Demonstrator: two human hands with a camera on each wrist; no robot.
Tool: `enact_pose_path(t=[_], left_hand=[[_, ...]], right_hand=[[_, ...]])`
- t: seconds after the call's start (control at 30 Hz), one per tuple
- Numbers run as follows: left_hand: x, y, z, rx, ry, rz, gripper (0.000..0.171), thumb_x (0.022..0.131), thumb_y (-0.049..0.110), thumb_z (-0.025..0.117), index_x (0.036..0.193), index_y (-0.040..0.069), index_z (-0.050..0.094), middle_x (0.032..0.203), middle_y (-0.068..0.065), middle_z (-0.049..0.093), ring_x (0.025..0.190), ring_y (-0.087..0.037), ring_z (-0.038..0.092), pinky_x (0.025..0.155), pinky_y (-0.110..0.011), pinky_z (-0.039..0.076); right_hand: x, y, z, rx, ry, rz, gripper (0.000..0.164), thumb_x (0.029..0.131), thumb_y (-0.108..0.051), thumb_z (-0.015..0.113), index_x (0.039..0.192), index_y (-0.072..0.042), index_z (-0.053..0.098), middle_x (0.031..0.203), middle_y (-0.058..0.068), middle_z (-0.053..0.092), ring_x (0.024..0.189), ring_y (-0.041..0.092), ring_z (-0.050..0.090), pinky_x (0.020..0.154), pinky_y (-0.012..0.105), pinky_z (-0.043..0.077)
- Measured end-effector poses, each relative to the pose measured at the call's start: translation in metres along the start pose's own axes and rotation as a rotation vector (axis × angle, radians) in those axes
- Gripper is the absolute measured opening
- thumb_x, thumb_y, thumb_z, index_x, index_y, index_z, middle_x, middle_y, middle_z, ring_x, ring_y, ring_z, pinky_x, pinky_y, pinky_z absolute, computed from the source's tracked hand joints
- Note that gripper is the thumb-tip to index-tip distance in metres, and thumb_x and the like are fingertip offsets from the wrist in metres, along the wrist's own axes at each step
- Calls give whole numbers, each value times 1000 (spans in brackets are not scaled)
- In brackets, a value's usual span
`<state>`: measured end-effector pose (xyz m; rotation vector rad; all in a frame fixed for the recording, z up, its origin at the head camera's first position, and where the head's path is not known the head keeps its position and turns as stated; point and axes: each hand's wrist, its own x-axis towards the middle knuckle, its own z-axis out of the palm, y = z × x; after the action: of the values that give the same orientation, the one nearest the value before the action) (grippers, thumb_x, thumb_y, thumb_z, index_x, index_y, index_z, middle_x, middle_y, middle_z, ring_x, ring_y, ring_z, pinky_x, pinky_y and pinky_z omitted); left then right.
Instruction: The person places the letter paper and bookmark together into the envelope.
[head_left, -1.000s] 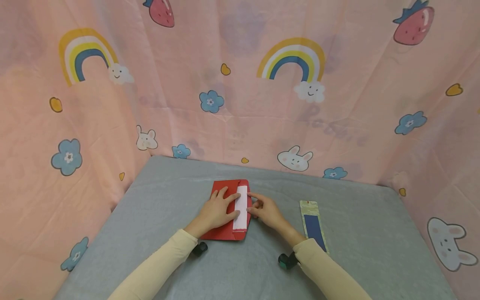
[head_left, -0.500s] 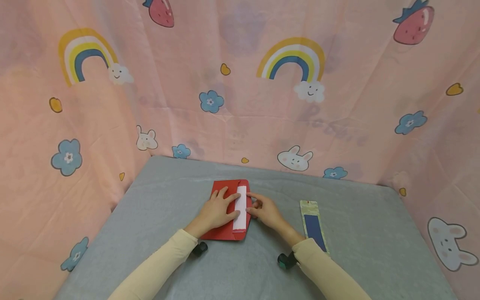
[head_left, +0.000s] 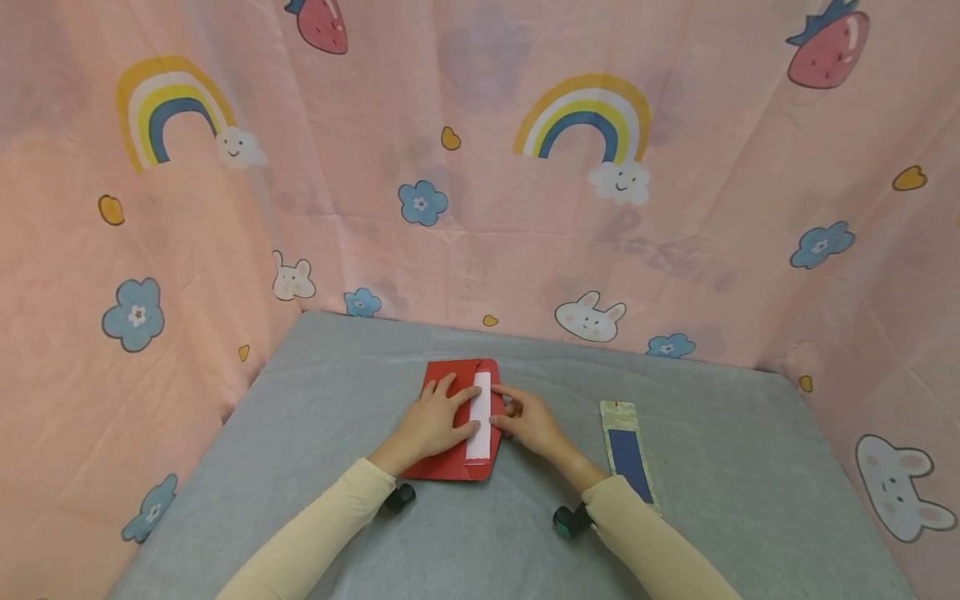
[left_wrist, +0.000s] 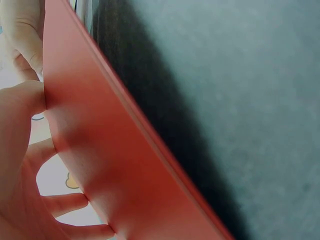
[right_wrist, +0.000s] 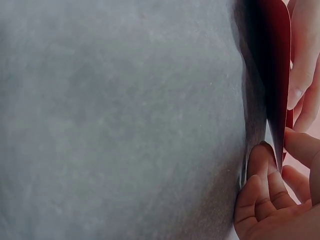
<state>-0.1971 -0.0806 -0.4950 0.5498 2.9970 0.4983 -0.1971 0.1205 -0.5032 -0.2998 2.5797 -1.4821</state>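
A red envelope (head_left: pixel 452 462) lies in the middle of the grey table, flap side to the right. From its mouth a strip of white card (head_left: pixel 480 437) sticks out over the flap. My left hand (head_left: pixel 430 423) rests spread on the envelope, with index finger and thumb tips reaching the white strip. My right hand (head_left: pixel 534 427) touches the strip's right edge with index finger and thumb tips set apart. Its other fingers (right_wrist: pixel 267 185) curl below the red flap (right_wrist: pixel 281 75) in the right wrist view. The left wrist view shows the envelope's near edge (left_wrist: pixel 115 165) above a dark shadow.
Right of the hands lies a long pale green card with a dark blue panel (head_left: pixel 630 458), its lower end partly behind the right sleeve. Pink patterned cloth (head_left: pixel 480 250) hangs around the table (head_left: pixel 750 500). A black wrist camera (head_left: pixel 572 522) sits under the right wrist.
My right index finger and thumb have moved slightly left. The white strip showing outside the envelope has become a little narrower. My left hand stays in place.
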Motion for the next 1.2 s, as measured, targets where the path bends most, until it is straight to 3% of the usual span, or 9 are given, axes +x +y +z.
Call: enact_pose_path(t=[0.4, 0.7, 1.2], left_hand=[[-1, 0, 1, 6, 5, 7, 61, 89, 48, 66, 145, 32, 49, 154, -17, 40, 138, -47, 42, 94, -59, 53], [-2, -1, 1, 1, 6, 16, 60, 89, 48, 66, 145, 32, 49, 154, -18, 40, 138, -48, 42, 93, -59, 53], [0, -2, 1, 0, 5, 22, 62, 89, 49, 66, 146, 32, 47, 155, -17, 38, 138, -47, 42, 95, -60, 52]], right_hand=[[-1, 4, 4, -38, 14, -61, 54, 86, -7, 73, 137, -3, 56, 68, 3, 55, 56, 10, 50, 52, 23, 43], [-2, -3, 5, -39, 12, 35, 57, 87, -13, 75, 140, -13, 56, 70, 4, 55, 57, 13, 50, 52, 23, 43], [1, -2, 5, -33, -3, 12, 59, 87, -11, 74, 142, -12, 53, 69, 4, 55, 56, 12, 49, 51, 24, 43]])
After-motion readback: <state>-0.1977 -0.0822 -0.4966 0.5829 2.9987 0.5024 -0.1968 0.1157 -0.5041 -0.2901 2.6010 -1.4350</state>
